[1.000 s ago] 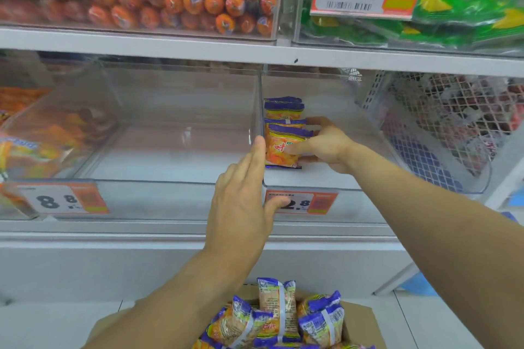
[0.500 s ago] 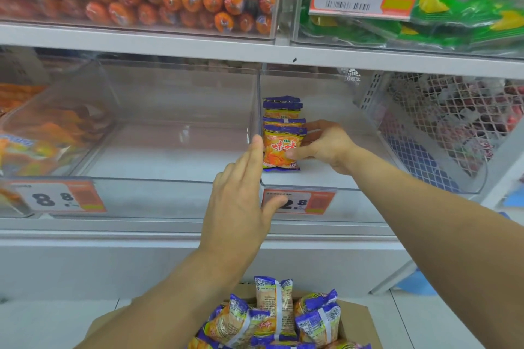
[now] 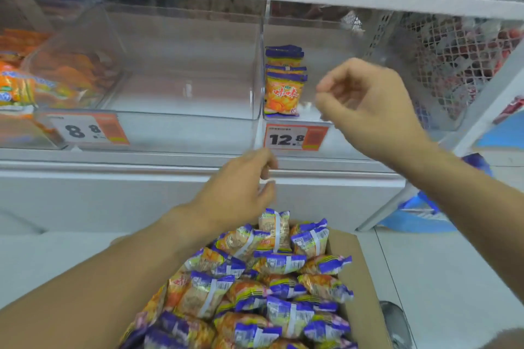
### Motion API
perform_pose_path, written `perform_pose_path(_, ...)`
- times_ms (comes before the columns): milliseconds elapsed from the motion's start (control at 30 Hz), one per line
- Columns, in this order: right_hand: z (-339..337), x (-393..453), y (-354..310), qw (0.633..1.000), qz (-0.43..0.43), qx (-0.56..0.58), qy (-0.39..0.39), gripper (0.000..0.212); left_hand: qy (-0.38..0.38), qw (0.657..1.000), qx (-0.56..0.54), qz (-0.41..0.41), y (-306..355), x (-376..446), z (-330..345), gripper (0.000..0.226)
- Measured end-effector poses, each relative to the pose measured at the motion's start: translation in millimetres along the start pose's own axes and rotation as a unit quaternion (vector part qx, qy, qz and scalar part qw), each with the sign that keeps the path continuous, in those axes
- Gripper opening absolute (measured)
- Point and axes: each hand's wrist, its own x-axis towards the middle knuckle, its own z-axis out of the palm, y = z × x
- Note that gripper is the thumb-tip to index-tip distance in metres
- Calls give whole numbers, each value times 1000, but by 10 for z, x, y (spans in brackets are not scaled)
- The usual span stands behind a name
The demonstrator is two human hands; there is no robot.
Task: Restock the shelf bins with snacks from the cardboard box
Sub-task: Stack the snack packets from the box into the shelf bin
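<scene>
A short row of orange and purple snack packets (image 3: 284, 95) stands upright at the left side of a clear shelf bin (image 3: 326, 37) marked 12.8. My right hand (image 3: 365, 102) hovers in front of that bin, fingers loosely curled, holding nothing. My left hand (image 3: 241, 187) hangs lower, below the bin's front edge and above the cardboard box (image 3: 360, 292), fingers loosely curled and empty. The box on the floor is heaped with several packets (image 3: 269, 286) of the same snack.
A clear bin (image 3: 181, 65) marked 8.8 sits left of the snack bin. Orange packets (image 3: 17, 88) fill the far left bin. A white mesh basket (image 3: 459, 65) stands at the right. Blue bags (image 3: 416, 212) lie on the floor beside the shelf leg.
My right hand let go of the front packet and drew back out of the bin. My left hand dropped from the bin's edge toward the box. The view tilted down.
</scene>
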Motion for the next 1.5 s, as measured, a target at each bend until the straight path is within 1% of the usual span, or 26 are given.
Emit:
perform_pose_path(33,80,-273,-20,997,-2,-19,-76,7,-113,992,40,-34,-95,-117,125,33)
perform_pose_path(67,194,-519,33,984,12,-54,-168,6,-220,971,68,-60,-195,-242,262,40)
perform_pose_path(100,326,-740,131,960,36,-93,-260,6,-306,946,73,-82,-263,-374,372,47)
perform_pose_path(133,461,-934,280,929,63,-128,-341,10,-363,924,56,-107,-309,-499,477,50)
perform_pose_path(200,700,-1298,614,868,114,-175,-450,28,-428,891,24,-149,-290,-696,625,61)
perform_pose_path(267,864,-1586,818,826,130,-221,-502,53,-462,872,29,-161,-224,-833,723,76)
perform_pose_path(300,918,-1717,891,812,127,-241,-516,66,-464,871,35,-154,-196,-888,769,79)
perform_pose_path(333,961,-1810,920,802,123,-262,-522,75,-453,879,42,-144,-178,-919,795,79)
perform_pose_path(367,1023,-1860,966,801,122,-275,-518,77,-437,887,50,-139,-190,-935,801,77)
perform_pose_path(400,1057,-1902,980,797,122,-289,-516,72,-427,891,56,-144,-188,-956,808,75)
perform_pose_path(500,1120,-1938,989,780,70,-353,-512,34,-406,896,69,-167,-166,-1007,827,66)
perform_pose_path(567,1128,-1915,907,783,50,-368,-500,23,-395,899,62,-179,-173,-1039,840,59)
perform_pose_path(667,1122,-1852,736,797,40,-344,-494,29,-359,911,32,-201,-201,-1069,809,53)
perform_pose_path(733,1074,-1797,646,804,37,-319,-501,32,-328,923,22,-199,-210,-1077,772,47)
perform_pose_path(833,970,-1768,532,821,90,-235,-512,26,-284,934,-15,-218,-236,-1109,721,33)
perform_pose_path(933,908,-1794,465,838,204,-121,-492,31,-248,938,-45,-238,-263,-1177,659,21)
perform_pose_path(1000,911,-1823,445,831,295,-19,-472,33,-245,934,-67,-250,-272,-1230,610,11)
perform_pose_path(1033,916,-1834,429,826,320,13,-463,36,-249,930,-80,-256,-270,-1267,592,8)
perform_pose_path(1100,945,-1861,427,825,325,29,-461,45,-254,927,-97,-257,-268,-1342,576,5)
perform_pose_path(1167,972,-1885,425,820,324,25,-471,50,-230,927,-118,-271,-251,-1400,590,5)
perform_pose_path(1233,993,-1894,426,813,358,58,-456,54,-171,913,-180,-323,-203,-1428,614,6)
perform_pose_path(1267,1002,-1891,415,808,385,82,-438,52,-141,893,-222,-366,-162,-1437,628,9)
perform_pose_path(1333,1000,-1888,385,795,440,142,-393,40,-102,850,-268,-443,-122,-1449,686,13)
perform_pose_path(1367,985,-1895,374,785,466,168,-372,33,-94,837,-269,-467,-130,-1455,710,19)
perform_pose_path(1433,976,-1910,395,779,491,180,-345,24,-111,814,-266,-505,-141,-1426,681,43)
perform_pose_path(1500,985,-1923,431,780,495,170,-343,21,-180,788,-271,-522,-133,-1365,565,72)
